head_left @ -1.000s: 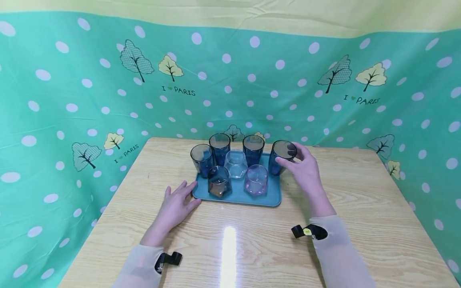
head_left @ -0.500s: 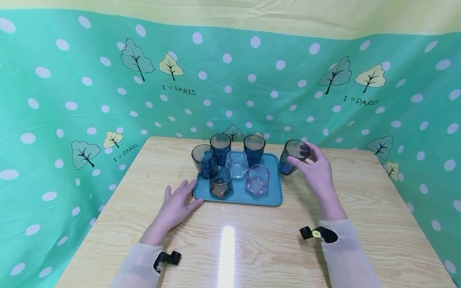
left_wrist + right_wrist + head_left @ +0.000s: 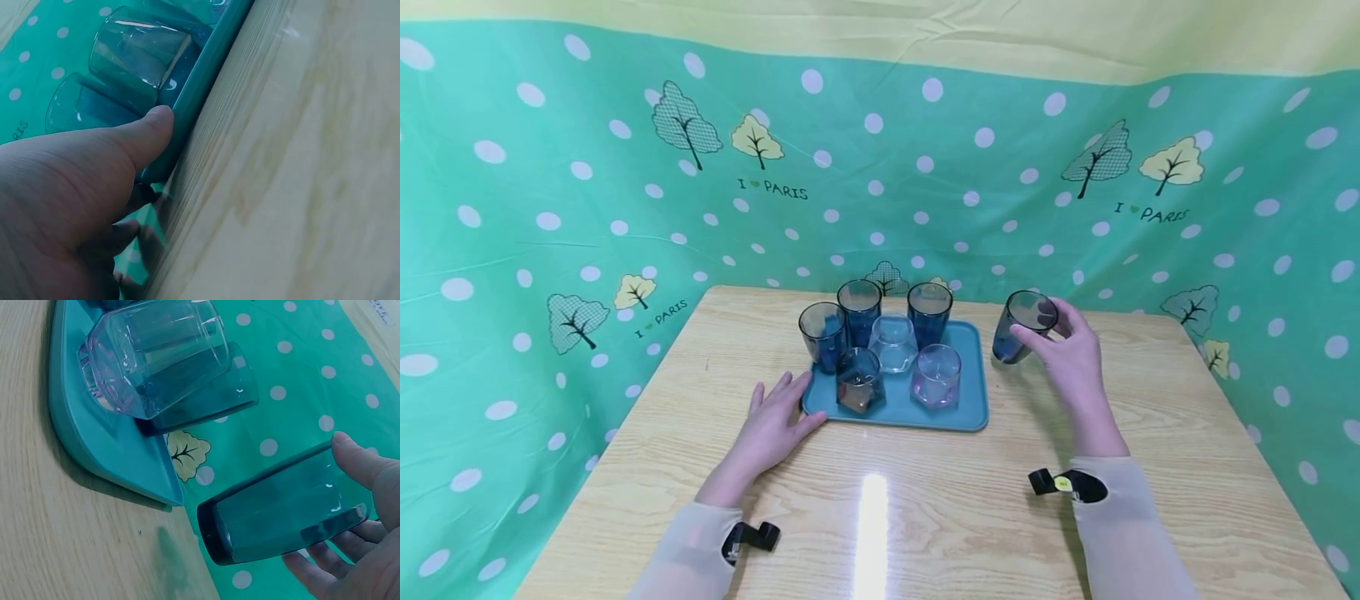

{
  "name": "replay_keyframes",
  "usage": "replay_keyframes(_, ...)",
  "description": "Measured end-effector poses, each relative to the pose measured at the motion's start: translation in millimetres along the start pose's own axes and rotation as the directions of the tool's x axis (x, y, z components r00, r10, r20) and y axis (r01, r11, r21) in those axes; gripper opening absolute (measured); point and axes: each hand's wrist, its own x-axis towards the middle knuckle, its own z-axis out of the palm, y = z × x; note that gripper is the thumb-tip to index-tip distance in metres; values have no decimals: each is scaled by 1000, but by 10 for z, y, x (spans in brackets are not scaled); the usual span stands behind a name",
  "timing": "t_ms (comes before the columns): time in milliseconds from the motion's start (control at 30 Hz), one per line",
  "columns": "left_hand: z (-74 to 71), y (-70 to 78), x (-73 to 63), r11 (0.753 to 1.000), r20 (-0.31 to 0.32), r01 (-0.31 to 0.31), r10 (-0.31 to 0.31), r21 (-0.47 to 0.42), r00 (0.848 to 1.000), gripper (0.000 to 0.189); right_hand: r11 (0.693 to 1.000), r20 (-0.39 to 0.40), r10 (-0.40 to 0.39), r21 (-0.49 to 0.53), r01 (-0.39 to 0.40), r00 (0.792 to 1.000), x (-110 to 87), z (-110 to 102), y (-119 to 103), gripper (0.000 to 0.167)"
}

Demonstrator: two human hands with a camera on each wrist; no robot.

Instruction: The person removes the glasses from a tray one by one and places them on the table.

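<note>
The blue glass is grasped near its top by the right grip; left of it, the tray is touched by the relaxed left grip. The glass should be kept level.

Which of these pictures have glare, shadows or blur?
Head view: white glare streak on the table; left wrist view: dimmer, with the table's grain soft and smeary; right wrist view: small highlights on the held glass, a dark shadow edging the tray.
</note>
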Motion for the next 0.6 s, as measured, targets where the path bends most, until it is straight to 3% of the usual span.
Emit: replay_keyframes(600, 5, 18, -28, 1000, -11, -7, 7, -18, 1000, 82, 999, -45, 33, -22, -34, 998, 199, -32, 117, 102)
